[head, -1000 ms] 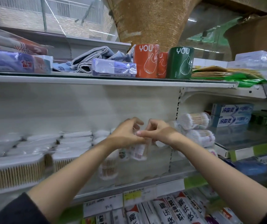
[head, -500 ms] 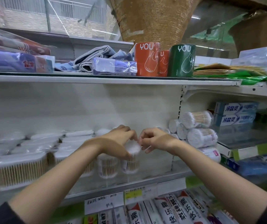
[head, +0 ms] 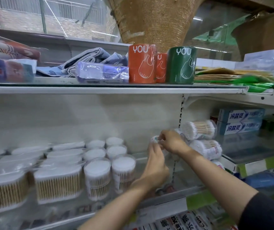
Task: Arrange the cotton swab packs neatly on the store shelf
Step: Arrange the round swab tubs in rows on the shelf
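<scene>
The head view looks at a store shelf whose middle level carries the cotton swab packs. The landmark here is the pair of upright round tubs at the front of that level, with more round tubs in two rows behind them.

Just to the right of the front tubs, the left hand reaches up and back, its fingers extended toward a small round swab pack held above the shelf floor. Motion blur hides whether those fingers actually clasp the pack or only touch its underside. The right hand is further right and higher than the front tubs, with its fingertips curled and pinching the same small pack at its right edge.

Right of the hands, and well right of the tubs, a stack of round swab packs lies on its side against the shelf upright. To the left of the tubs, rectangular swab packs sit in rows reaching the back panel.

Above the tubs, on the upper level, stand two orange rolls and a green roll marked YOU, with folded cloth to their left. Far right of the tubs, toothpaste boxes are stacked on a neighbouring shelf.
</scene>
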Action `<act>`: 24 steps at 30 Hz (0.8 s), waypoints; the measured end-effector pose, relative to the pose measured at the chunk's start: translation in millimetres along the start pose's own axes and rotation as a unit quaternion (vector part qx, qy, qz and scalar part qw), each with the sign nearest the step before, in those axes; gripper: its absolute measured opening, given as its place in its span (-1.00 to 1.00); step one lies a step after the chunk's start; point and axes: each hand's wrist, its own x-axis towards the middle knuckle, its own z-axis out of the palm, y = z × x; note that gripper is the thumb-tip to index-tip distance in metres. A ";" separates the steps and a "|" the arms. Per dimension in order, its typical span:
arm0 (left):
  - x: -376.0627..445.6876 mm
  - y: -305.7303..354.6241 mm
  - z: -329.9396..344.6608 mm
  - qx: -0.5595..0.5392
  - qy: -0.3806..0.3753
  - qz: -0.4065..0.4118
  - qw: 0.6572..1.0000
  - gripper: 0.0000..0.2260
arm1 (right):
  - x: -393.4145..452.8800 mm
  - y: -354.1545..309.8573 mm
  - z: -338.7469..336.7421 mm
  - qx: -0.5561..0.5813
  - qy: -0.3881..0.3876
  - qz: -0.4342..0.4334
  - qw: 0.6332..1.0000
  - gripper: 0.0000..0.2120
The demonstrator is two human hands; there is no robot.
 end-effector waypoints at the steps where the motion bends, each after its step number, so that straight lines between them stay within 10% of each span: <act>1: 5.2 -2.1 3.8 -0.004 0.009 -0.033 0.999 -0.49 | 4.4 1.7 1.3 -0.024 0.008 0.007 1.000 -0.77; 13: 29.8 -29.3 9.8 -0.113 0.087 -0.243 0.959 -0.70 | 18.1 -9.6 22.6 -0.124 -0.032 0.005 0.992 -0.52; 24: 44.2 -41.0 8.0 -0.355 0.161 -0.258 0.884 0.02 | 2.7 3.5 -21.4 0.161 -0.050 -0.035 0.985 -0.62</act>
